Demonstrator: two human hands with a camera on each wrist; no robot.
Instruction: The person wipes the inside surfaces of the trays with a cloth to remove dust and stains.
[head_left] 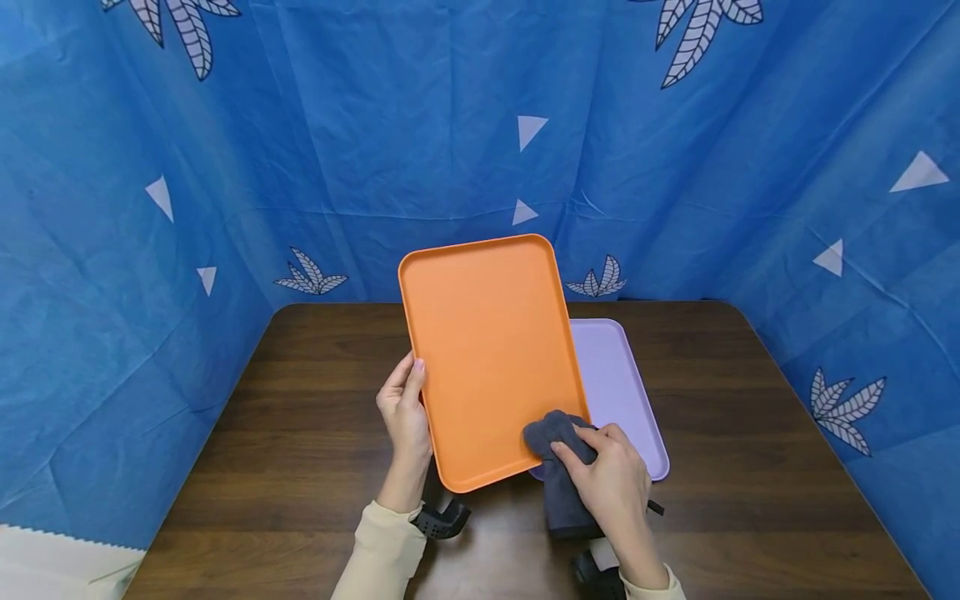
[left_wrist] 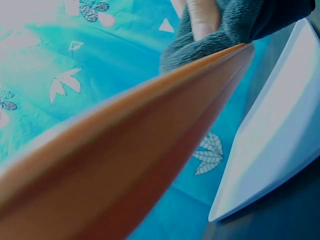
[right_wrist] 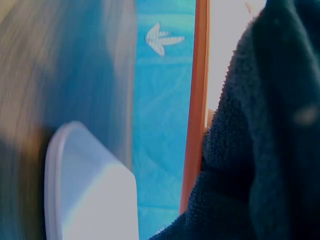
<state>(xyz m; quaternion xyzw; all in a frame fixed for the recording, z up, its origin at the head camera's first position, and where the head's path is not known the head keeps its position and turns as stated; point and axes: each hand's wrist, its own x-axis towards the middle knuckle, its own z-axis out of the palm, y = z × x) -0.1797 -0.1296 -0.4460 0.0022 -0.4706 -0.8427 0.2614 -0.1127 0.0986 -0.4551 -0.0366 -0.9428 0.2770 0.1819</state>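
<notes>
An orange tray (head_left: 491, 358), rectangular with rounded corners and a low rim, is held up and tilted over the table by my left hand (head_left: 405, 410). The thumb lies on the tray's left rim, and the other fingers are partly hidden behind it. My right hand (head_left: 611, 475) grips a dark grey cloth (head_left: 564, 479) against the tray's lower right corner, with part of the cloth hanging below. In the left wrist view the cloth (left_wrist: 225, 30) wraps over the tray's edge. The right wrist view has the cloth (right_wrist: 230, 150) close up beside the orange rim.
A purple tray (head_left: 618, 392) lies on the dark wooden table (head_left: 300, 450), partly covered by the orange tray in the head view. Blue patterned fabric (head_left: 375, 150) hangs behind the table and along both sides. Each wrist wears a black strap (head_left: 442, 521).
</notes>
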